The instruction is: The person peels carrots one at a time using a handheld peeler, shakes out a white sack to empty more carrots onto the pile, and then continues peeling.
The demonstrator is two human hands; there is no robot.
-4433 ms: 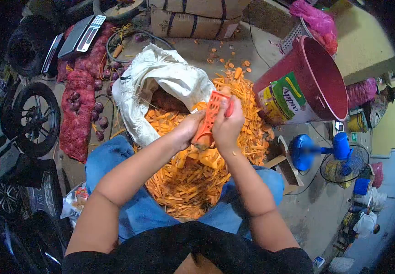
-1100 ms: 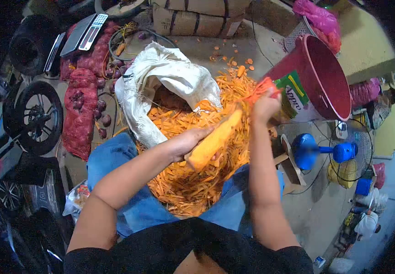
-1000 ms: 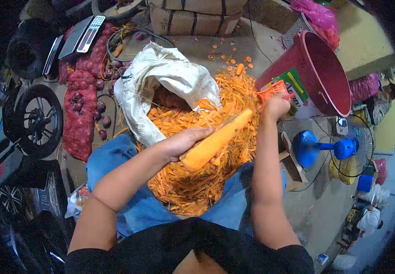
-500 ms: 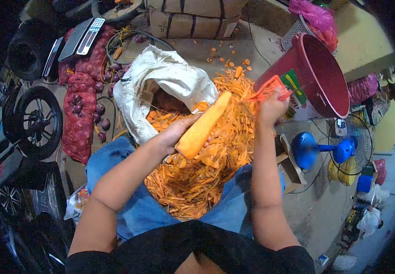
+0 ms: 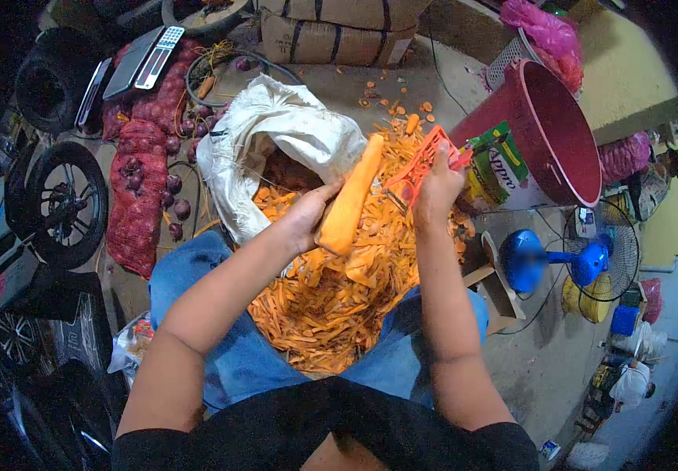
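A large peeled carrot (image 5: 352, 200) is gripped near its thick end by my left hand (image 5: 312, 217), its narrow tip pointing up and away from me. My right hand (image 5: 438, 191) is closed around an orange-red plastic peeler (image 5: 428, 161), held to the right of the carrot and apart from it. Below both hands spreads a big heap of carrot peelings (image 5: 331, 314), lying between my knees. Beside the heap, to the left, an open white woven sack (image 5: 276, 118) lies with its mouth toward me; its inside is dark and partly hidden.
A maroon bucket (image 5: 512, 118) stands close right of my right hand. Red net sacks of onions (image 5: 135, 204) and a scale (image 5: 144, 63) are at left. Brown cartons (image 5: 339, 43) sit at the back. A blue fan (image 5: 590, 259) and a small open box (image 5: 497, 286) are at right.
The carrot has turned more upright and its thick end has risen slightly. My right hand with the peeler has moved left and down, nearer the carrot, uncovering the bucket's label.
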